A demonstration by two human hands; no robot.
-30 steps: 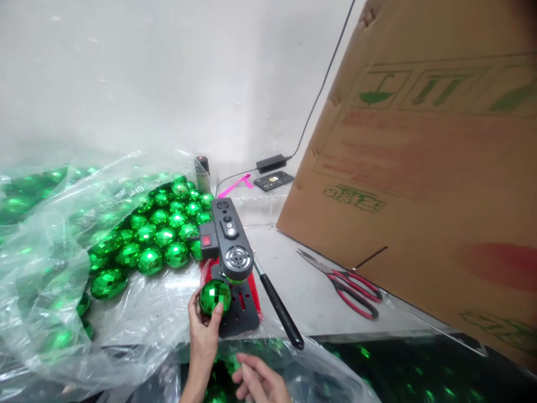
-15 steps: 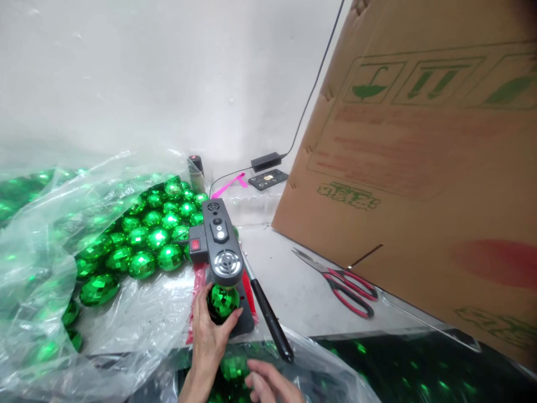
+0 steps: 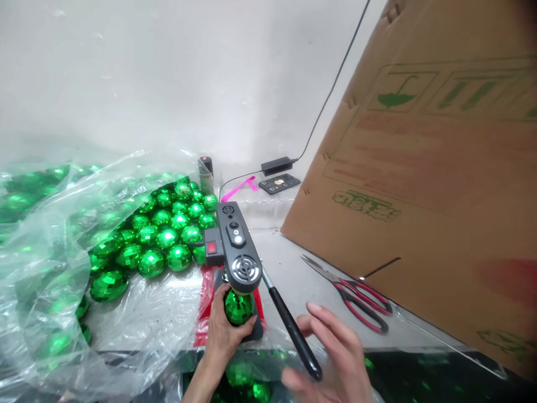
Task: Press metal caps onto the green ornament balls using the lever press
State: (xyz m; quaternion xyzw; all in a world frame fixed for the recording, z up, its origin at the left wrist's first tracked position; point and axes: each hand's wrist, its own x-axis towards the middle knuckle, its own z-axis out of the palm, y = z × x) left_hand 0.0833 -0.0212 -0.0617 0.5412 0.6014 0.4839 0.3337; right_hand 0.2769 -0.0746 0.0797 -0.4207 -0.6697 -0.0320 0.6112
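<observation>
A shiny green faceted ball ornament (image 3: 239, 307) sits beneath the round front end of a dark grey tabletop device (image 3: 240, 242) with a red switch. My left hand (image 3: 223, 330) grips this ball from the left and front, thumb on its near right side. Beside the device slants a lever with a black handle (image 3: 293, 330). My right hand (image 3: 335, 355) is at the handle's right, its fingers apart and slightly curled; whether it touches the handle I cannot tell. The ball's top is hidden under the device.
Many green balls (image 3: 166, 238) lie at the left, partly under clear plastic film (image 3: 46, 280). Scissors (image 3: 356, 296) rest on the table before a large carton (image 3: 403, 168). A black adapter (image 3: 277, 165) and a dark phone-like slab (image 3: 279, 183) are at the back. More green balls (image 3: 260, 392) show below the front edge.
My right hand has come up and right from the front edge to the lever handle, its fingers opening. My left hand still holds the ball at the device. The view has shifted slightly.
</observation>
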